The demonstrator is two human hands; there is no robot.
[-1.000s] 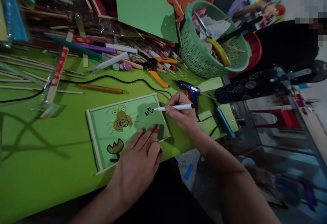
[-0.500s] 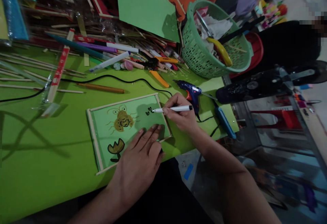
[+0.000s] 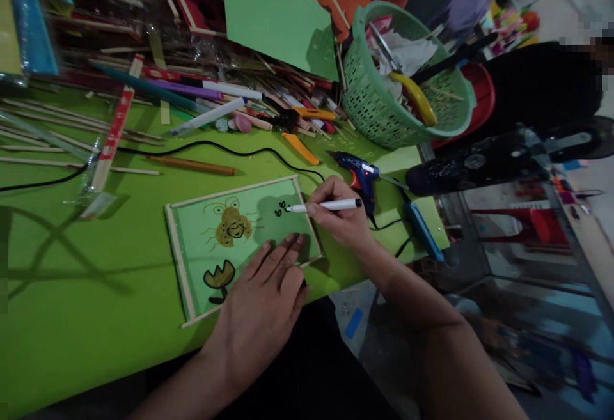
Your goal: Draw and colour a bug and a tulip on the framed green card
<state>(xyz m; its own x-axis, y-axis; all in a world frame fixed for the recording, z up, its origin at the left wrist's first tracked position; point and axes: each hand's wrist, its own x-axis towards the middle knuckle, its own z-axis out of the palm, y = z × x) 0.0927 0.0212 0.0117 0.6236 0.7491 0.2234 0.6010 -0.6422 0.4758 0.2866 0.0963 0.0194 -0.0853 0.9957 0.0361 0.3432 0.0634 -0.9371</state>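
A green card framed with thin wooden sticks lies on the green table. It bears a brown crab-like drawing, a tulip shape and small black heart-like marks near its right end. My right hand pinches a white marker, its tip touching the card beside the small marks. Flat across the card's lower edge rests my left hand, fingers stretched out, thumb partly hidden, holding nothing.
Behind the card lie a brown marker, a black cable, orange-handled pliers and many sticks and pens. A blue glue gun is just beyond my right hand. A green basket of odds and ends stands at the back right.
The whole view has shifted very slightly. Both hands stay in place on the card, with the marker tip still at the small marks.
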